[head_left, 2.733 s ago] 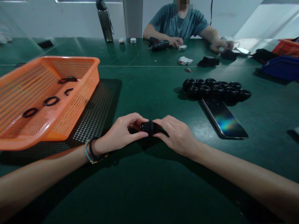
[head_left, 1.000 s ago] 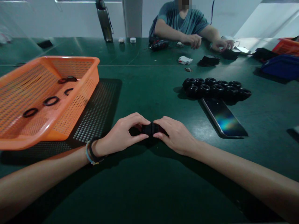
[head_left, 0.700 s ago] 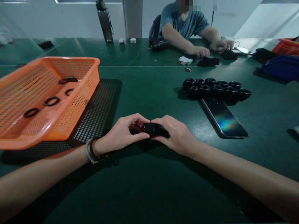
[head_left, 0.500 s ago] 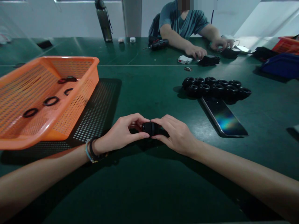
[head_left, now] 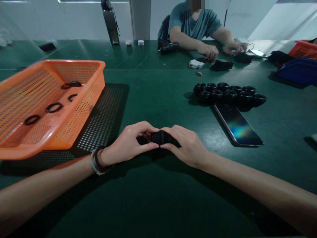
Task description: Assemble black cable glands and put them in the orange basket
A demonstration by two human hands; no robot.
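Between my two hands is a small black round part [head_left: 156,137] with a raised ring around its middle. My left hand [head_left: 135,138] pinches its left end between thumb and fingers. From the other side my right hand [head_left: 184,142] grips the right end, also with thumb and fingertips. Part of the piece is hidden by the fingers. Ahead and to the right, a cluster of glossy black round parts with holes in their tops [head_left: 230,95] stands on the green table [head_left: 158,198].
An orange perforated basket [head_left: 88,109] with several black rings [head_left: 53,107] stands at left. A phone [head_left: 239,125] lies at right. Across the table a co-worker [head_left: 193,29] handles dark pieces near a power drill [head_left: 168,48]. A bottle [head_left: 110,24] and a blue bin [head_left: 298,70] stand farther back.
Both my hands stay on the black part and have shifted very slightly down in view. The co-worker's hand at left has lifted off a dark piece.
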